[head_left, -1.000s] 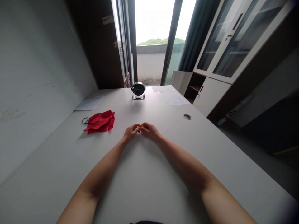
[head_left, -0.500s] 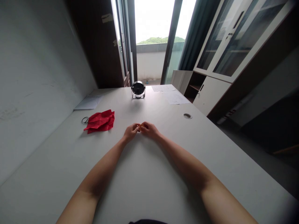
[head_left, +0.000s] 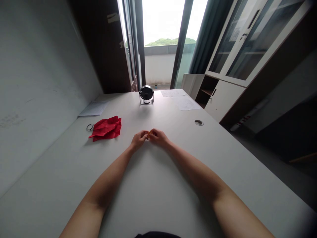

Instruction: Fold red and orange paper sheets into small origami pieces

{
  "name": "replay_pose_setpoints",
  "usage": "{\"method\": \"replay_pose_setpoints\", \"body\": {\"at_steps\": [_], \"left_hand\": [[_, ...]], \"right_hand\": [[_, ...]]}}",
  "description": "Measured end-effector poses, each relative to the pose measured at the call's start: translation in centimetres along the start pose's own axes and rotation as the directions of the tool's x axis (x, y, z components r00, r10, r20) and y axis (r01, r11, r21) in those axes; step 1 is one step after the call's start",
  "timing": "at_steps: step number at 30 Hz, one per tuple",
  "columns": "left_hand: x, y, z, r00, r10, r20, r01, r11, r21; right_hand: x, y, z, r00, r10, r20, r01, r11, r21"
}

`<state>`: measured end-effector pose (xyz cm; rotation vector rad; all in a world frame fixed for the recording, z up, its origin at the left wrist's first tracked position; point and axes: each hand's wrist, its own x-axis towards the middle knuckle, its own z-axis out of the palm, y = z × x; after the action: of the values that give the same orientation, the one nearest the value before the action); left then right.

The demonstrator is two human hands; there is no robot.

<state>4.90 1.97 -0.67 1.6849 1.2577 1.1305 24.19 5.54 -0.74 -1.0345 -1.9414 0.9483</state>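
My left hand (head_left: 139, 139) and my right hand (head_left: 158, 137) meet over the middle of the white table (head_left: 153, 185). Between their pinched fingertips is a small orange object (head_left: 149, 133), mostly covered by the fingers, so its shape cannot be made out. Both hands grip it. To the left of my hands lies a crumpled red cloth or bag (head_left: 106, 128) with a thin black cord loop (head_left: 90, 127) at its left side.
A round black and silver device (head_left: 146, 94) on a stand is near the far edge. Papers lie at the back right (head_left: 187, 103) and back left (head_left: 94, 108). A round cable hole (head_left: 198, 122) is at the right. A wall borders the left side.
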Motion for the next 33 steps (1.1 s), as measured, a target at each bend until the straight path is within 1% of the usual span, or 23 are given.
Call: {"method": "replay_pose_setpoints", "body": {"at_steps": [10, 23, 33], "left_hand": [[0.1, -0.3, 0.0, 1.0, -0.007, -0.018, 0.007, 1.0, 0.012], [0.0, -0.1, 0.0, 1.0, 0.0, -0.004, 0.0, 1.0, -0.004], [-0.2, 0.8, -0.2, 1.0, 0.005, 0.006, -0.005, 1.0, 0.026]], "right_hand": [[0.2, 0.5, 0.3, 1.0, 0.011, -0.002, -0.011, 1.0, 0.013], [-0.1, -0.1, 0.1, 1.0, 0.006, -0.01, -0.006, 1.0, 0.002], [-0.1, -0.6, -0.2, 1.0, 0.008, -0.003, -0.008, 1.0, -0.003]]}}
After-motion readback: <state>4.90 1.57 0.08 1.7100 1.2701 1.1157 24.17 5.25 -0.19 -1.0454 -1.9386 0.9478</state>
